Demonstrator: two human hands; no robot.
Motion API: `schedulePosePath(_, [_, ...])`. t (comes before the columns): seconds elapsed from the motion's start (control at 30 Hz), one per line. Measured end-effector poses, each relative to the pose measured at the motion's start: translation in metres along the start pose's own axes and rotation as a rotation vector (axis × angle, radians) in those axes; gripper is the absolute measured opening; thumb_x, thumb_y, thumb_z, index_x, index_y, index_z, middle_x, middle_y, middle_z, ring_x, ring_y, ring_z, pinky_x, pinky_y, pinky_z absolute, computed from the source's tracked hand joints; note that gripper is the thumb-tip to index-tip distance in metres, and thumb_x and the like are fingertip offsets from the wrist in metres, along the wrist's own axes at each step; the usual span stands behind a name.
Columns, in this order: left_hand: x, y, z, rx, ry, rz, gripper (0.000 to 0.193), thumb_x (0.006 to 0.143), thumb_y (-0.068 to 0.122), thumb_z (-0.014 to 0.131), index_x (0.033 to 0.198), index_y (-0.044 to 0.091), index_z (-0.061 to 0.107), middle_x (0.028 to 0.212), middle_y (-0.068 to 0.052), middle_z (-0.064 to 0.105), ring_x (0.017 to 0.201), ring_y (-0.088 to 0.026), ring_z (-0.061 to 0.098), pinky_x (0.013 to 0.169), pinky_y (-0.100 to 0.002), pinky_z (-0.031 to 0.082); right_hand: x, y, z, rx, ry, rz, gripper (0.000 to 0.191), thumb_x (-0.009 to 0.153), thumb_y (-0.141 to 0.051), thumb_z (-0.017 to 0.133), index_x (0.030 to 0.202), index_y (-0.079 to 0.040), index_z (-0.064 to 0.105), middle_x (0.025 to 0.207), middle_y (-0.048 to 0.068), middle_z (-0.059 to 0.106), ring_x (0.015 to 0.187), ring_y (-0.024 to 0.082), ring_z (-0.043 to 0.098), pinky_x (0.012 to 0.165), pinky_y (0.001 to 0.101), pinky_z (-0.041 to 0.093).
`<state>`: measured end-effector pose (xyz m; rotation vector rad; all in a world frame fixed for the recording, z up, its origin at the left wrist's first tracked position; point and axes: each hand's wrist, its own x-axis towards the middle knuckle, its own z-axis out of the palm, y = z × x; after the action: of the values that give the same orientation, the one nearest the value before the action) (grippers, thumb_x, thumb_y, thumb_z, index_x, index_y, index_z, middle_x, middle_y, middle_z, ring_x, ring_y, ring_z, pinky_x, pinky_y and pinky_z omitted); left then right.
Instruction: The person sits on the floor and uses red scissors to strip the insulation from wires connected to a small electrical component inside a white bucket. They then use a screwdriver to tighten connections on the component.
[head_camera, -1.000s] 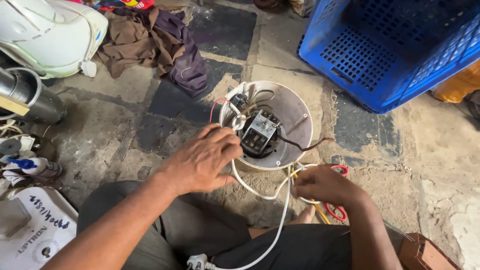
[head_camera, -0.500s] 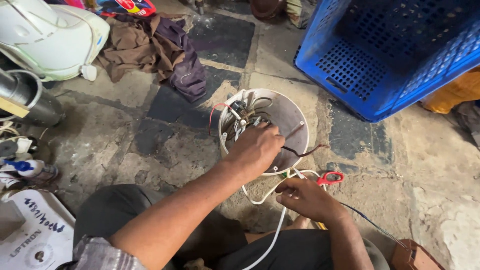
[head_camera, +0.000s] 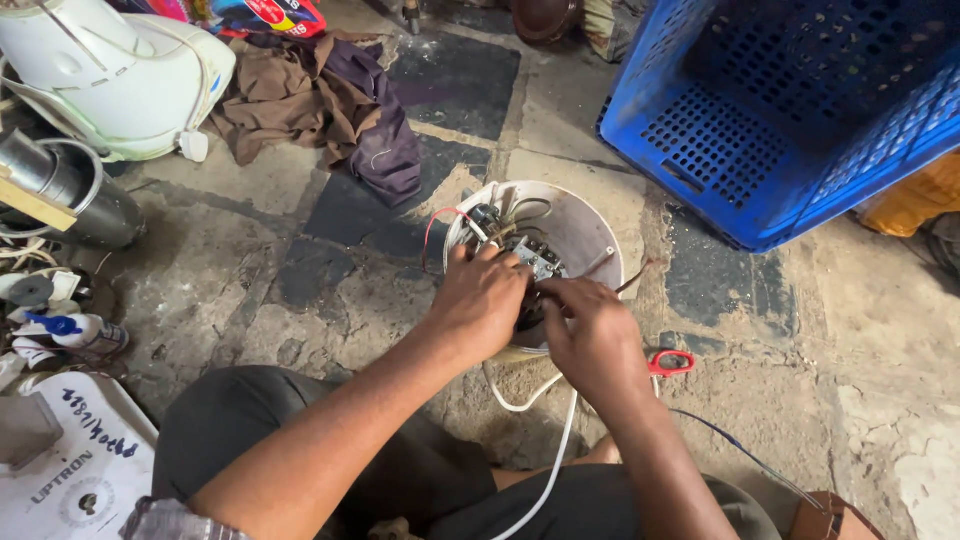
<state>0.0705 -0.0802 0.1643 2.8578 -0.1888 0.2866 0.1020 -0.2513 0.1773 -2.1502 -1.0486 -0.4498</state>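
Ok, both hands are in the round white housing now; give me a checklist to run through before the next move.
1. Left hand on the housing: ok, it rests over the near rim.
2. Right hand at the switch block: ok, its fingers touch just below it.
3. Red wire out of the way: ok, it loops outside the left rim.
4. White cord slack: ok, it curves loosely toward the lap.
5. Red-handled tool within reach: ok, on the floor beside the right hand.
6. Connections under the hands: cannot tell, hidden.
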Motion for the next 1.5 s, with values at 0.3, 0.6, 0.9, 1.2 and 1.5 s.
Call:
schedulePosePath(0.3, [0.001,-0.006,0.0,-0.108,-0.053,-0.141,0.025,0.075,0.012,0.073,0.099,0.005,0.069,0.104,-0.012,0.07,0.113,-0.031,0.061,0.099,-0.055,0.037,0.026,0.006,0.01,0.005,-0.382,0.486,0.026,0.082,-0.018,0.075,0.107,-0.015,0.078,0.095,0.009,0.079,0.082,0.025,0.078,0.08,0.0365,0.059])
schedulePosePath(0.6, [-0.006,-0.015,-0.001,-0.224,0.117,-0.095,0.012,0.077,0.007,0.07,0.089,0.005,0.069,0.093,-0.013,0.071,0.095,-0.035,0.065,0.091,-0.048,0.047,0.017,0.004,0.01,0.09,-0.253,0.404,0.018,0.077,-0.014,0.081,0.094,-0.01,0.077,0.088,0.009,0.077,0.072,0.026,0.076,0.069,0.0383,0.059])
schedulePosePath(0.9, [-0.004,-0.015,0.003,-0.081,0.031,-0.098,0.019,0.077,0.001,0.067,0.094,0.005,0.075,0.096,-0.013,0.072,0.098,-0.031,0.067,0.091,-0.046,0.048,0.023,0.013,0.02,-0.233,-0.451,0.51,0.014,0.079,-0.019,0.079,0.092,-0.013,0.08,0.083,0.014,0.076,0.077,0.031,0.074,0.075,0.0426,0.058])
schedulePosePath(1.2, [0.004,-0.008,0.004,-0.029,-0.128,-0.152,0.017,0.082,0.007,0.069,0.093,0.013,0.08,0.097,-0.008,0.074,0.101,-0.026,0.066,0.09,-0.044,0.042,0.021,0.019,0.034,-0.337,-0.529,0.602,0.016,0.079,-0.025,0.08,0.094,-0.018,0.082,0.09,0.011,0.078,0.083,0.03,0.075,0.082,0.0426,0.059])
schedulePosePath(1.5, [0.001,-0.003,0.008,-0.007,-0.089,-0.164,0.014,0.086,0.007,0.066,0.089,0.01,0.08,0.092,-0.008,0.073,0.094,-0.024,0.065,0.093,-0.045,0.041,0.02,0.027,0.035,-0.317,-0.519,0.577,0.014,0.079,-0.02,0.078,0.092,-0.019,0.082,0.09,0.01,0.077,0.083,0.029,0.076,0.083,0.0424,0.058])
